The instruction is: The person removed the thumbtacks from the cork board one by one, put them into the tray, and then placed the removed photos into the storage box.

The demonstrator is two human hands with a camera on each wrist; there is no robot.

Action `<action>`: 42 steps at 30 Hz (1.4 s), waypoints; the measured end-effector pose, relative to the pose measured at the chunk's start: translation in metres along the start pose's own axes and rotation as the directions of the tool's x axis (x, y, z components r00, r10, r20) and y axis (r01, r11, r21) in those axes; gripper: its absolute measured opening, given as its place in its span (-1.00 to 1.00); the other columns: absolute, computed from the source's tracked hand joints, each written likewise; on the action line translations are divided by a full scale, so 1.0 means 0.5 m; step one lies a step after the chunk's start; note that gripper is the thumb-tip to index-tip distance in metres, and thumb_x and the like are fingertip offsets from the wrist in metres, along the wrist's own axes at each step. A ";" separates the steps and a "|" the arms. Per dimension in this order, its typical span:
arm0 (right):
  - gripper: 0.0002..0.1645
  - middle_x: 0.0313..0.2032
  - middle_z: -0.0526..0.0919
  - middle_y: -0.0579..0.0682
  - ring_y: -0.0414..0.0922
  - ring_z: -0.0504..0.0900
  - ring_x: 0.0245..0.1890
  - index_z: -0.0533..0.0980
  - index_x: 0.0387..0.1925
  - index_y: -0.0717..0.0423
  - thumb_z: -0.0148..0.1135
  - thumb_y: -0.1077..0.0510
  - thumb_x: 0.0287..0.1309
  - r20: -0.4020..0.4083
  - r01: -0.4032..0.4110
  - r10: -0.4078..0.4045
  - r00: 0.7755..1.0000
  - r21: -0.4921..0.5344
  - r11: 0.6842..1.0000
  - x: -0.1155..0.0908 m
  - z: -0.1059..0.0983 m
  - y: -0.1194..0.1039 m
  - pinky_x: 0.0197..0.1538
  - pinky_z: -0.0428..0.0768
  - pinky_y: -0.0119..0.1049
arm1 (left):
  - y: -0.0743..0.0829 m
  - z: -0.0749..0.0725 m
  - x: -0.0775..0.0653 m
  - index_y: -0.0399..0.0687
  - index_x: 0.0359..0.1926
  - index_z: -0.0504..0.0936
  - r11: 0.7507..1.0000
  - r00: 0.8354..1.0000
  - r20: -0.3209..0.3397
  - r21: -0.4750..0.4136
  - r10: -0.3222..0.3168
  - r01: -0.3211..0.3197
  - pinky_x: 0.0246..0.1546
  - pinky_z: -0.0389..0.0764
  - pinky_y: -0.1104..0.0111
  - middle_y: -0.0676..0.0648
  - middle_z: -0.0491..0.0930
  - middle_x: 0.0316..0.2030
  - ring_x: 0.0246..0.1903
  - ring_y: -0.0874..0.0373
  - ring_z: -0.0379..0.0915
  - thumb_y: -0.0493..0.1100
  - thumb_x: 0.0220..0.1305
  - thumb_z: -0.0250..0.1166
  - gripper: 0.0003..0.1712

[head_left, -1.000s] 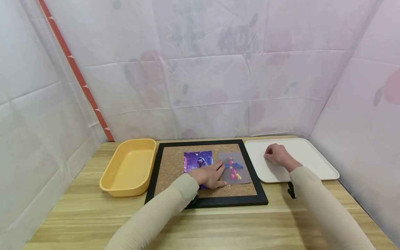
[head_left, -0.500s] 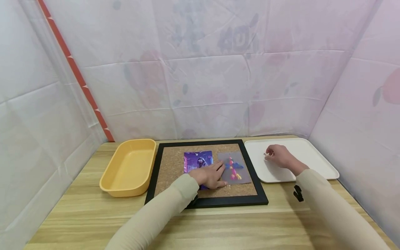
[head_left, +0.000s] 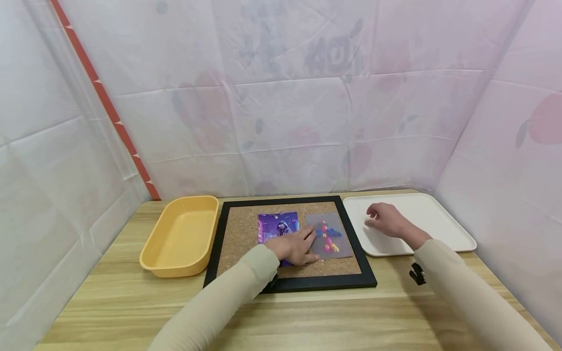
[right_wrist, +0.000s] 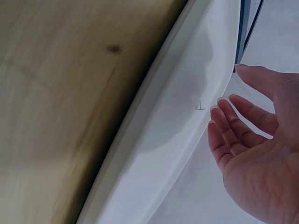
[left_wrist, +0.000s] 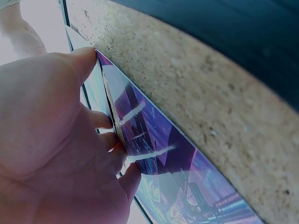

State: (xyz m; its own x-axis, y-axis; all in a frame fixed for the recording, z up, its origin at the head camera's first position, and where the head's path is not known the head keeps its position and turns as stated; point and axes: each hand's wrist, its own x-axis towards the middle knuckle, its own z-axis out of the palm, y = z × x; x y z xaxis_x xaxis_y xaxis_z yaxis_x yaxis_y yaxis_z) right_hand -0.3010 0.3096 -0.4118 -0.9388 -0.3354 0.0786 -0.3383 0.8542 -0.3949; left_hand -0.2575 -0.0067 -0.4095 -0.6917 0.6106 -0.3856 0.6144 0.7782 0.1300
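My left hand (head_left: 295, 246) rests flat, fingers spread, across a purple poster (head_left: 278, 224) and the left edge of a grey card with a pink, yellow and blue drawing (head_left: 329, 236). Both lie on a cork board (head_left: 239, 239) with a black frame. In the left wrist view the thumb tip touches the poster's corner. My right hand (right_wrist: 254, 140) hovers over a white tray (head_left: 428, 219), thumb apart from the bent fingers, with nothing visible between them. On the tray lies a tiny pin-like thing (right_wrist: 200, 106), just off the fingertips.
A yellow basin (head_left: 182, 239) stands left of the board. The wooden table (head_left: 307, 321) runs along the front. A pale printed cloth (head_left: 290, 117) hangs behind and at both sides.
My right hand has shifted slightly left over the tray, and its thumb and fingers have parted. Half a second ago a tiny thing showed at its fingertips. The left hand keeps still.
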 end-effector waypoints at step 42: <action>-0.57 -0.06 0.66 0.31 0.16 0.66 -0.08 0.53 0.07 0.46 0.30 0.22 0.28 0.016 0.005 -0.008 1.000 0.120 0.993 0.078 0.056 -0.098 -0.06 0.66 0.06 | 0.003 -0.002 -0.001 -0.01 0.66 -0.11 1.000 1.000 0.006 0.010 -0.012 0.012 0.56 -0.05 0.33 0.00 -0.25 0.65 0.61 0.14 -0.34 0.30 0.56 -0.06 -0.10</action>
State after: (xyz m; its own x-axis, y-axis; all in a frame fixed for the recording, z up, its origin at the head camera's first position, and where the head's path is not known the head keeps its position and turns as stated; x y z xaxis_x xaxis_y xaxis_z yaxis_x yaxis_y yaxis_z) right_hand -0.3191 0.2435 -0.4149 -0.9350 -0.3483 0.0666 -0.3331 0.7984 -0.5016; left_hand -0.2563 -0.0056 -0.4084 -0.6967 0.6006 -0.3924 0.6102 0.7837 0.1161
